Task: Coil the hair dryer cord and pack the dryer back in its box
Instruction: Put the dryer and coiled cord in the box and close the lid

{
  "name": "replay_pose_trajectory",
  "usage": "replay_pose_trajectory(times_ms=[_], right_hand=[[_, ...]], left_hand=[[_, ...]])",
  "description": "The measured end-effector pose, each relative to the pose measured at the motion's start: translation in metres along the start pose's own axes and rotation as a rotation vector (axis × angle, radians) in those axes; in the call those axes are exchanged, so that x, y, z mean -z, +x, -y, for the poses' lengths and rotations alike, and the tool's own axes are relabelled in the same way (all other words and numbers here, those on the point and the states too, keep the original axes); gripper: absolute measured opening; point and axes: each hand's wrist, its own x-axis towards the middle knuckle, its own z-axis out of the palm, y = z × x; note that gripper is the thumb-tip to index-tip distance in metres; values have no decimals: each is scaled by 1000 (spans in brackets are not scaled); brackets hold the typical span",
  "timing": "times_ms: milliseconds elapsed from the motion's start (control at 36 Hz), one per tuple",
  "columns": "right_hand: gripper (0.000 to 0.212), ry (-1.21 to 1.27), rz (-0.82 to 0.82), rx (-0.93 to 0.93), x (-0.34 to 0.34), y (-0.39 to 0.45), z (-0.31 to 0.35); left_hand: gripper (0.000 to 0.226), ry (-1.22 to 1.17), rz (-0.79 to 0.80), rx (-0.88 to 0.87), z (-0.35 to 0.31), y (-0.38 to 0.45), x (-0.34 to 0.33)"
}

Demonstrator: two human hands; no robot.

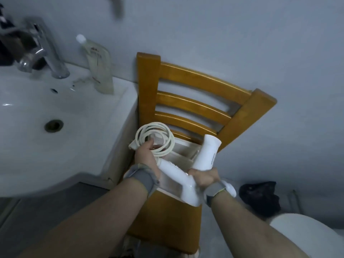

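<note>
White plastic fills both hands: the right hand [204, 178] clamps the hair dryer [205, 155] near its bend, the left hand [145, 152] pinches the coiled cord [155, 138] into loops just beyond the handle. Both hover over the open box [184, 152] on the wooden chair [195, 94] — coiling looks done, packing is starting. Next, I judge, the dryer must be lowered into the box's compartment with the coil kept tight — loops could spring loose. Beyond stands the sink [55, 108].
</note>
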Motion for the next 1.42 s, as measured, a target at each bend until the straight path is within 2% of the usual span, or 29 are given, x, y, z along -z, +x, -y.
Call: replay_pose_trajectory(times_ms=[56,139,194,278,361,444,528,639,722,806,1083,1139,1222,1417], right_hand=[[61,52,-40,-6,10,-10,8],[70,-8,-162,70,34,-24,15],[74,26,-151,112,44,-29,26],[71,35,-65,247,65,-36,45],[62,71,58,387,89,-50,60],[74,129,121,540,98,-61,71],[83,325,167,623,95,-71,83],[68,573,222,681,93,-86,101],[58,570,190,720,93,-96,109],[48,579,168,750,94,-102,113],[25,451,89,850,96,-126,134],[26,361,83,888,91,-132,138],[34,80,71,972,75,-142,143],[38,100,101,904,70,-150,152]], left_hand=[[39,-36,9,-18,-11,-6,-11],[27,-107,23,-74,-29,-18,-30],[25,-141,30,-117,-39,-17,-36],[14,-175,75,-79,-59,-24,-47],[13,-122,179,-34,-84,-32,-56],[15,-59,298,11,-106,-36,-59],[15,-51,334,26,-120,-38,-66],[19,-95,365,39,-125,-47,-75],[17,-110,424,39,-135,-56,-81],[24,-113,486,80,-146,-66,-87],[29,22,596,39,-165,-78,-95],[30,55,630,47,-159,-83,-98],[31,171,638,-99,-142,-91,-111],[23,279,732,-119,-150,-99,-120]])
